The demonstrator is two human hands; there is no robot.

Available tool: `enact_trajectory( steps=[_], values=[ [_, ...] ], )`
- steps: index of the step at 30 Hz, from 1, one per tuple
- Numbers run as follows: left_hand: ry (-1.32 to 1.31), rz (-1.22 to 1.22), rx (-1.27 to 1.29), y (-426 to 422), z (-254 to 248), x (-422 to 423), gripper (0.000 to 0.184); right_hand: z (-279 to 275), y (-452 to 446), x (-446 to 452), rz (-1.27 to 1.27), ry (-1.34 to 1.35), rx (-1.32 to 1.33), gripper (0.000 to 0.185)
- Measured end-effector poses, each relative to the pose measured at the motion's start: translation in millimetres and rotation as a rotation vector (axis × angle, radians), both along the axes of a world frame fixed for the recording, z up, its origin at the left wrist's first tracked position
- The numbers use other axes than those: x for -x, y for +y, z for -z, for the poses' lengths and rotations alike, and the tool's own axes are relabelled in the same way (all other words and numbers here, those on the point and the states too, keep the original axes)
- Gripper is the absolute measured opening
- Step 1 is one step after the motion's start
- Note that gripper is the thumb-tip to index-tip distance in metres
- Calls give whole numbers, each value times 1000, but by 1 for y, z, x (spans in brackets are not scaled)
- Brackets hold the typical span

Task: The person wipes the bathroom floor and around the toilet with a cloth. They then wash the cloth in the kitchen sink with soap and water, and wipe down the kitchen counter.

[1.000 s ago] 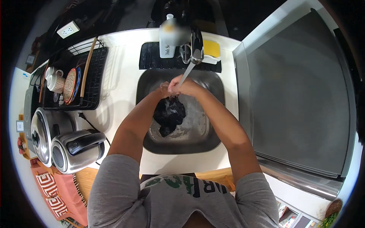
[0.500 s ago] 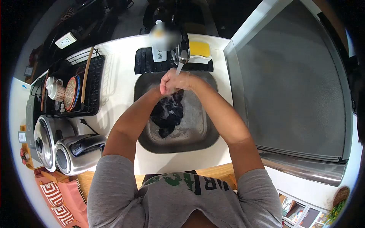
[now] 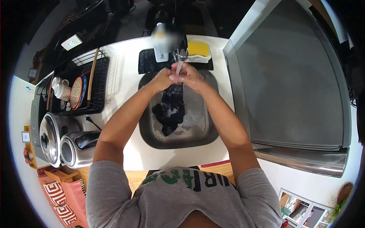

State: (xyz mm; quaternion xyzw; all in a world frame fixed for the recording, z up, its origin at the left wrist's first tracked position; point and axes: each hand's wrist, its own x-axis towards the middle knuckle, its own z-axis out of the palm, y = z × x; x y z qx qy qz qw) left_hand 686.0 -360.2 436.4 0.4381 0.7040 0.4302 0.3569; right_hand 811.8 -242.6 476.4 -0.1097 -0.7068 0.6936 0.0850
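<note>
Both the left hand (image 3: 162, 79) and right hand (image 3: 192, 78) are over the sink (image 3: 203, 123), fingers' grip on its black cloth (image 3: 175, 104) unclear; white counter (image 3: 156, 159) surrounds it, dish rack (image 3: 99, 93) left, grey panel (image 3: 296, 83) right.

We see a crumpled black cloth (image 3: 175, 102) with pale whitish patches of suds, set against the dull silver-grey of the rectangular metal sink (image 3: 178, 143). Around it we find a glossy white countertop (image 3: 146, 157), a flat black mat (image 3: 146, 62), a bright yellow rectangular sponge (image 3: 198, 48) and a white plastic bottle (image 3: 161, 57) with black lettering. We note a heather-grey cotton T-shirt (image 3: 163, 205) printed in green and black. To the left we see a white mug (image 3: 65, 92) speckled with small brownish dots, a round plate (image 3: 76, 94) finely patterned in reddish brown, and rust-orange cushions (image 3: 55, 194) with white angular spirals.
</note>
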Motion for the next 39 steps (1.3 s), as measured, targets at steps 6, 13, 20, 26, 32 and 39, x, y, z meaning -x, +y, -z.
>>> enact_trajectory(
  steps=[6,13,20,26,32,39],
  values=[
    [56,-188,9,-22,-64,-11,25,39,-8,-6,-35,75,218,39],
    [-117,-301,-258,-42,-137,-22,25,103,3,-36,-29,-371,182,58],
    [-210,-430,-384,-60,-172,-31,27,119,2,-25,32,-362,159,44],
    [54,-319,197,-56,-46,-21,24,27,0,15,-152,-236,-384,24],
    [247,-200,130,-38,-32,-30,53,9,8,25,-230,-179,-293,25],
    [-2,-224,-259,-23,-47,-19,78,-26,-16,1,9,57,39,38]
  ],
)
